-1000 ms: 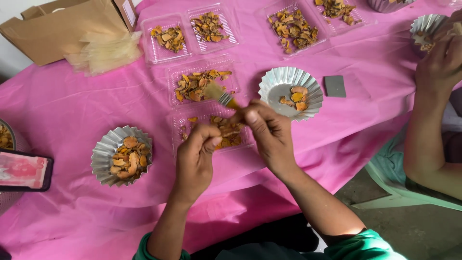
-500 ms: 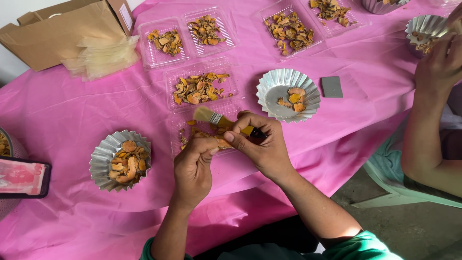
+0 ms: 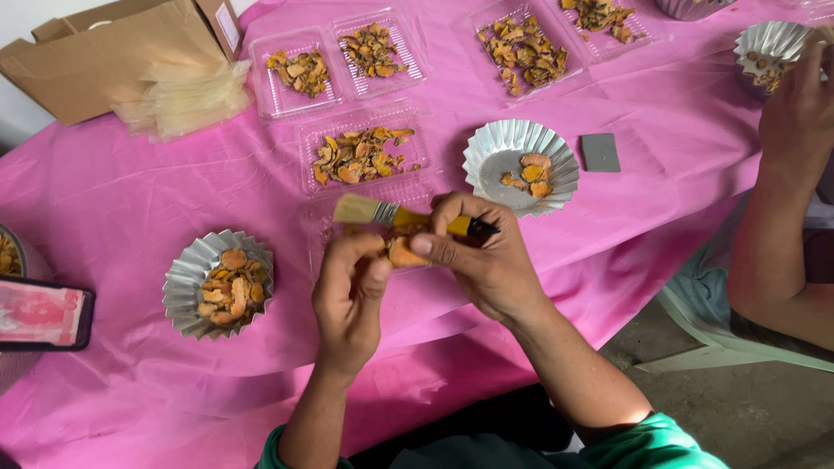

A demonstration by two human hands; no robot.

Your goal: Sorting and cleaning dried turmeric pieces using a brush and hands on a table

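Pink cloth-covered surface (image 3: 156,200) filled the view. Brown cardboard box (image 3: 104,52) sat at top left, a white label on its flap, with a stack of clear bags (image 3: 187,95) leaning against it. Clear plastic trays (image 3: 365,152) of orange dried slices lay in rows across the top and middle. Fluted foil cup (image 3: 217,282) at left was full of slices; a second foil cup (image 3: 519,165) at centre right held only a few. Phone (image 3: 39,313) with a pinkish screen sat at left edge. Small grey square (image 3: 600,152) lay just beside the second cup.

Left hand (image 3: 347,295) had fingers pinched shut on an orange slice (image 3: 405,253), held above the surface between both hands. Right hand (image 3: 486,256) had fingers closed around a yellow-handled brush (image 3: 391,214), bristles pointing left over the slice. Another person's hand (image 3: 795,113) was at a foil cup top right.

Versus half a second earlier: brush lay flatter, bristles further left; slice now showed between the hands.
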